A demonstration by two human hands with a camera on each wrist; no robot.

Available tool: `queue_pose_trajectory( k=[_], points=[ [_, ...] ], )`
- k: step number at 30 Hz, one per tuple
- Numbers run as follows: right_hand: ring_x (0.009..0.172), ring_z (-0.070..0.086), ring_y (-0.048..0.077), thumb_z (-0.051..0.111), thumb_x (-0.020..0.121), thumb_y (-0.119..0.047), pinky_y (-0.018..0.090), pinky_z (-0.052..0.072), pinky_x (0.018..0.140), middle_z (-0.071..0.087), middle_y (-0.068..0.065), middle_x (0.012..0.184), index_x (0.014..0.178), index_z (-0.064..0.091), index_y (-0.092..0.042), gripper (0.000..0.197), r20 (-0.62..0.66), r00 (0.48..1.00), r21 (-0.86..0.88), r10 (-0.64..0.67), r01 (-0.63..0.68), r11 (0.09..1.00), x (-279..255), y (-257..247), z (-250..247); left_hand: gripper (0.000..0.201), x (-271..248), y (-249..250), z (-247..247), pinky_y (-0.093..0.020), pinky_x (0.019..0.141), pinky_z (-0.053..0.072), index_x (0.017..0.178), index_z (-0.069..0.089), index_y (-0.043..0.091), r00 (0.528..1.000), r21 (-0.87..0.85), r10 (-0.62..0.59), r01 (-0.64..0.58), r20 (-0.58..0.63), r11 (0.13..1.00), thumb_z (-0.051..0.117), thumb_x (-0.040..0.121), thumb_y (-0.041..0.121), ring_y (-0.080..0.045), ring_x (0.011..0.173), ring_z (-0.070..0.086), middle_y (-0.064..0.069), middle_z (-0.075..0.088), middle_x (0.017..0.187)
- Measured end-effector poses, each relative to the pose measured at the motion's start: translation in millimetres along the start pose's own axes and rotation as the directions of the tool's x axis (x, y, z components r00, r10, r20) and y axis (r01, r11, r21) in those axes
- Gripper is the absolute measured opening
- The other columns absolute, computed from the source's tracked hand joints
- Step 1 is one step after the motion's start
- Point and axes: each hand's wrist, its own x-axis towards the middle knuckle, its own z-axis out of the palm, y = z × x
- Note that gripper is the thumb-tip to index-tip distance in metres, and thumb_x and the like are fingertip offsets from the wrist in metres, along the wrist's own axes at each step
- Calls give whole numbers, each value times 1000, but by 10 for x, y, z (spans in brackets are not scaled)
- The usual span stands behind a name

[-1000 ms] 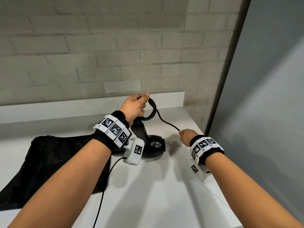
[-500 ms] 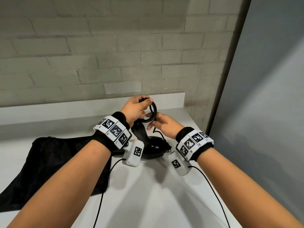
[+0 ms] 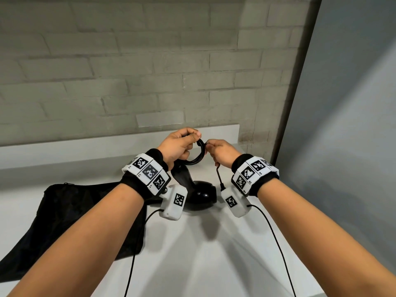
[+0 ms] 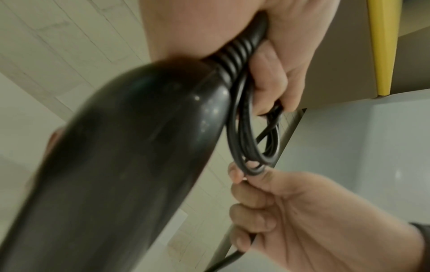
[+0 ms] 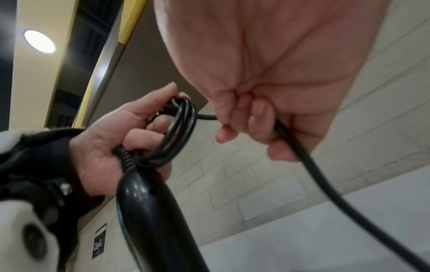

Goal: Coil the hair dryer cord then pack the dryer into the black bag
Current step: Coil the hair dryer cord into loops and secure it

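Left hand [image 3: 177, 146] curled tight around gathered cord [image 3: 198, 153] loops at the dryer [image 3: 192, 189] handle's top, keeping the coil together; right hand [image 3: 220, 152] pinching the loose tail to feed another turn; bag [image 3: 70, 211] flat on table [image 3: 203, 254] at 9 o'clock, ready.

White counter [image 3: 192, 264]: fills the lower frame from 4 to 8 o'clock, with a raised back ledge [image 3: 64, 144] at 9 o'clock. Grey brick wall [image 3: 128, 61]: 10 to 1 o'clock. Grey panel [image 3: 353, 103]: 2 to 4 o'clock. Yellow strip [image 4: 384, 46]: 1 o'clock, left wrist view. Round ceiling light [image 5: 39, 41]: 10 o'clock, right wrist view.
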Motion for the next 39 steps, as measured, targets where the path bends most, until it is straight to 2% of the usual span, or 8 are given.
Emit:
queue_pose_trajectory(
  k=[9,16,20,24,28,32,36,39],
  points=[
    [65,46,13,37,94,-6,5,35,52,51,-2,68,80,52,-7,21,-179,968,-181,-178,145,973,18,-357,-80,16,-46,54,-4,-13,31,15,87,63,13,991,150,-92,76,102,986,49,93,14,-2,33,20,12,27,41],
    [76,56,26,37,96,-12,20,37,59,65,18,92,98,57,7,27,-158,934,-328,-320,256,909,-100,-408,-82,23,17,35,27,-12,30,16,79,57,12,997,6,-64,64,-30,998,45,96,22,-1,31,21,12,26,41],
    [58,42,11,38,96,-11,22,30,55,49,-7,65,102,56,0,22,-117,929,-335,-350,295,895,-220,-236,-70,24,50,18,41,-12,32,16,74,53,14,993,-53,-19,13,-116,999,46,96,19,-2,32,25,4,28,56],
    [62,38,18,39,95,-16,29,32,67,36,-14,57,98,55,-8,18,-104,943,-491,-316,227,841,-256,57,-58,19,96,4,31,-12,34,19,78,56,19,985,-83,-2,-12,-173,996,47,95,15,-2,36,29,4,35,67],
    [68,43,22,41,93,-13,32,36,67,47,3,65,86,54,-16,16,-123,983,-429,-136,71,900,-261,505,-43,16,129,-13,16,-11,32,21,81,57,18,984,-112,-3,-17,-181,994,48,95,16,-1,34,31,5,35,69],
    [68,45,22,39,88,0,17,37,58,47,3,67,63,40,-25,36,-165,986,-238,15,-55,970,-292,743,-23,17,130,-18,12,-11,33,20,81,57,18,985,-118,3,-23,-174,993,47,95,16,-2,34,30,5,33,67],
    [76,51,23,41,85,8,16,42,69,49,5,84,67,50,-15,30,-163,985,-243,59,-98,965,-296,859,34,17,130,-32,12,-11,33,19,80,57,18,983,-149,-6,-22,-182,989,49,94,17,-2,35,30,5,34,67],
    [63,52,10,44,85,10,-1,39,55,49,6,92,60,51,-18,37,-188,979,-233,74,-118,965,-275,872,35,15,126,-31,14,-11,33,19,81,57,17,981,-180,-11,-24,-192,983,49,94,16,-1,36,32,5,37,68]
  ],
)
